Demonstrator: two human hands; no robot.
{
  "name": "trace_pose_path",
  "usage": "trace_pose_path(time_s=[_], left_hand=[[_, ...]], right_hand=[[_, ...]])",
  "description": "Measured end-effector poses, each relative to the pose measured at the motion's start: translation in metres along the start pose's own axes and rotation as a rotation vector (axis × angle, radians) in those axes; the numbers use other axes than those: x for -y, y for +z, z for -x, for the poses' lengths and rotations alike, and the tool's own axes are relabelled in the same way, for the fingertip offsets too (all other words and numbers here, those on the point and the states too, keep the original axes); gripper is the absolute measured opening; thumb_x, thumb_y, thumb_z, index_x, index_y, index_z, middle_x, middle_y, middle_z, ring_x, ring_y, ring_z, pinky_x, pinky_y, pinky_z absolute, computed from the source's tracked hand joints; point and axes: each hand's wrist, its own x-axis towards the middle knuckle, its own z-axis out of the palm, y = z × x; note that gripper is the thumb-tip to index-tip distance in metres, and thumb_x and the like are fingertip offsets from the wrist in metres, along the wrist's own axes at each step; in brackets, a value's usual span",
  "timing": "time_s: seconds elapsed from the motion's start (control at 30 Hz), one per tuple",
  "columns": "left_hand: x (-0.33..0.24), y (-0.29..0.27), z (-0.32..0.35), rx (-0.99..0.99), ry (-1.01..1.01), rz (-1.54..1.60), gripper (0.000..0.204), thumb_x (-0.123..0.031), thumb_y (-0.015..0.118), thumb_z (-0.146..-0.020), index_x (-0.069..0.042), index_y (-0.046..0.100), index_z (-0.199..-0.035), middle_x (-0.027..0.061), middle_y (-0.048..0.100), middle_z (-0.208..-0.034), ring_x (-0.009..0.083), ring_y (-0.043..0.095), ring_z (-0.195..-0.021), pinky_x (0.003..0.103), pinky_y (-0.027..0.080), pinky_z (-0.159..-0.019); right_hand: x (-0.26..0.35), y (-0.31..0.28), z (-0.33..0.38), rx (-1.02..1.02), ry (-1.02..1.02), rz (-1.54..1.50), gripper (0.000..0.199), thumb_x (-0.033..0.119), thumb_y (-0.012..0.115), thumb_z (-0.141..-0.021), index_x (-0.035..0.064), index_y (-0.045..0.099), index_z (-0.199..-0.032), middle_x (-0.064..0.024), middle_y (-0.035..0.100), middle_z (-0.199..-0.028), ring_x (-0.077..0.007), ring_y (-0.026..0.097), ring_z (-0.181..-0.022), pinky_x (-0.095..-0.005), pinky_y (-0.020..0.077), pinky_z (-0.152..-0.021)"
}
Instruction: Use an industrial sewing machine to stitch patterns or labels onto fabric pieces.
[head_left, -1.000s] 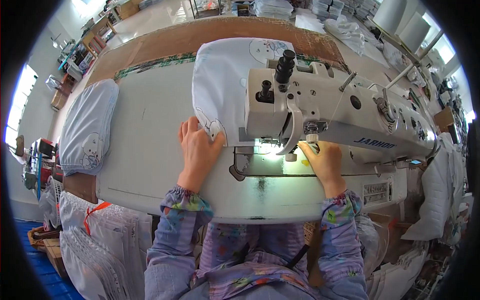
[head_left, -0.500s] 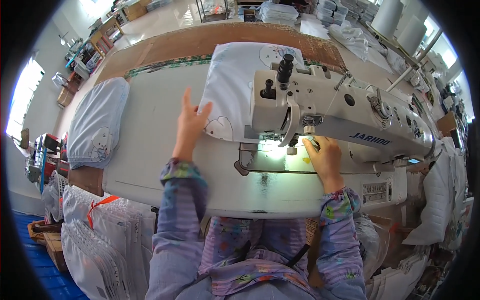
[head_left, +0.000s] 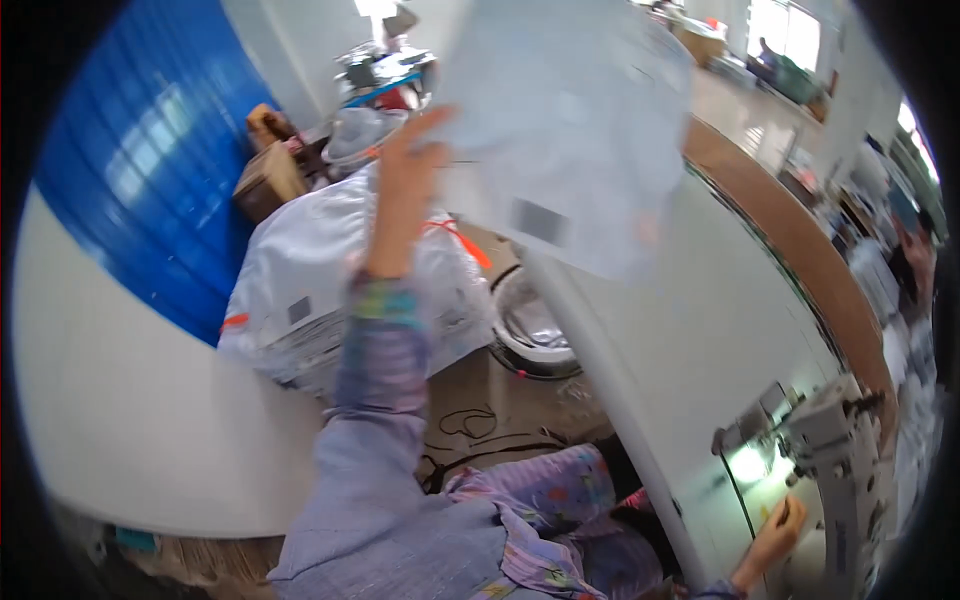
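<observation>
Head view, only one angle, heavily tilted and motion-blurred.

Left hand (head_left: 405,190) is raised high, arm stretched up and away from the body, sleeve purple with a patterned cuff. Fingers are closed on the left edge of a pale white fabric piece (head_left: 565,130); thumb and fingertips pinch the cloth. The fabric piece hangs in the air, spread wide, above the left end of the table (head_left: 700,300) and not resting on it. A small dark label patch shows near its lower middle.

Right hand (head_left: 775,525) is low at the bottom right, lying on the table just beside the lit needle area of the sewing machine (head_left: 830,440). Fingers look curled; cannot tell if they grip anything, too small and blurred. It is well apart from the fabric piece.

The sewing machine is grey-white and sits on the table at the right, with its work light on under the head. The table top is white with a brown far edge.

Left of the table, on the floor: a big white plastic sack (head_left: 330,290) with an orange tie, stuffed full, directly behind the raised arm. Beside it, a round metal basin (head_left: 535,325) sits just at the table edge. A brown cardboard box (head_left: 265,175) stands behind the sack. A blue wall panel (head_left: 140,170) fills the upper left. Dark cables lie on the floor near the person's lap.
</observation>
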Motion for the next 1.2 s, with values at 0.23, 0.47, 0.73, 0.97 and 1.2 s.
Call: trace_pose_path(time_s=[0.23, 0.47, 0.73, 0.97, 1.2], left_hand=[[0.04, -0.366, 0.1, -0.01, 0.482, -0.869, 0.044, 0.002, 0.062, -0.084, -0.002, 0.071, -0.127, 0.0139, 0.071, -0.124, 0.0233, 0.068, -0.107, 0.031, 0.054, -0.089], [0.153, -0.467, 0.181, -0.049, -0.003, -0.874, 0.034, 0.009, 0.064, -0.08, -0.002, 0.073, -0.111, 0.0143, 0.072, -0.127, 0.023, 0.07, -0.097, 0.032, 0.055, -0.077], [0.157, -0.483, 0.171, -0.462, -0.776, -0.181, 0.046, -0.003, 0.068, -0.085, -0.006, 0.069, -0.131, 0.0105, 0.072, -0.124, 0.0262, 0.07, -0.096, 0.033, 0.056, -0.079], [0.112, -0.357, 0.07, -0.58, 0.074, -1.58, 0.035, -0.026, 0.078, -0.089, -0.015, 0.072, -0.122, 0.0117, 0.069, -0.121, 0.0342, 0.061, -0.122, 0.044, 0.046, -0.106], [0.145, 0.079, -0.005, 0.356, 0.417, -0.553, 0.047, -0.019, 0.074, -0.086, -0.009, 0.065, -0.132, 0.0174, 0.062, -0.136, 0.0393, 0.056, -0.129, 0.046, 0.045, -0.11]], right_hand=[[0.01, 0.011, -0.013, 0.024, 0.005, 0.036, 0.023, 0.014, 0.058, -0.106, -0.0013, 0.067, -0.12, -0.0125, 0.064, -0.122, -0.0296, 0.066, -0.108, -0.0389, 0.0557, -0.088], [-0.006, 0.011, -0.008, 0.009, -0.026, 0.034, 0.024, 0.014, 0.057, -0.107, -0.0024, 0.067, -0.122, -0.0141, 0.064, -0.122, -0.03, 0.066, -0.11, -0.0395, 0.0553, -0.089], [0.002, 0.011, 0.002, 0.02, -0.009, 0.013, 0.022, 0.011, 0.058, -0.105, -0.0043, 0.067, -0.119, -0.0161, 0.065, -0.118, -0.0317, 0.065, -0.109, -0.0412, 0.0528, -0.092], [0.006, 0.005, 0.005, -0.076, -0.023, -0.039, 0.018, 0.007, 0.06, -0.103, -0.0049, 0.067, -0.115, -0.0167, 0.066, -0.115, -0.0333, 0.065, -0.104, -0.0409, 0.0533, -0.089], [0.07, -0.006, 0.042, -0.192, 0.054, -0.14, 0.013, 0.004, 0.061, -0.102, -0.0029, 0.068, -0.111, -0.0144, 0.066, -0.108, -0.0276, 0.066, -0.094, -0.035, 0.0538, -0.079]])
